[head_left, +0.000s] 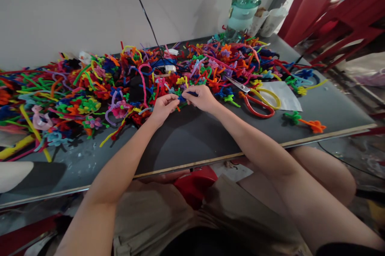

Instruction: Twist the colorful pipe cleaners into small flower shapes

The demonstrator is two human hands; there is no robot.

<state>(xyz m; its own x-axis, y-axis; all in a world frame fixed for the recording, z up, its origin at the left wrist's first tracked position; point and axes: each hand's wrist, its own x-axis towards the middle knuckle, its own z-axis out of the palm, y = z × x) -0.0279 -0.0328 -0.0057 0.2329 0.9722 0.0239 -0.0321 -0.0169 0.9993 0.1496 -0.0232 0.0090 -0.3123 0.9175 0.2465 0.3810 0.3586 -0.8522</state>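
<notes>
Head view: we see the left hand (164, 105) and right hand (202, 97) meet at the near side of the pile (90, 87). Each grip pinches 1 end of a blue stem (184, 96), just above the bench (195, 140). We judge it light, soft and bendy, best held near its ends. Scissors (257, 103) lie near the right hand. Bare bench runs open to the front edge.

pipe cleaners (90, 87) heap across the table's (186, 144) back half. scissors (255, 99) lie at the heap's right edge, paper (287, 97) just right of them. cups (270, 21) stand at the far right corner.
</notes>
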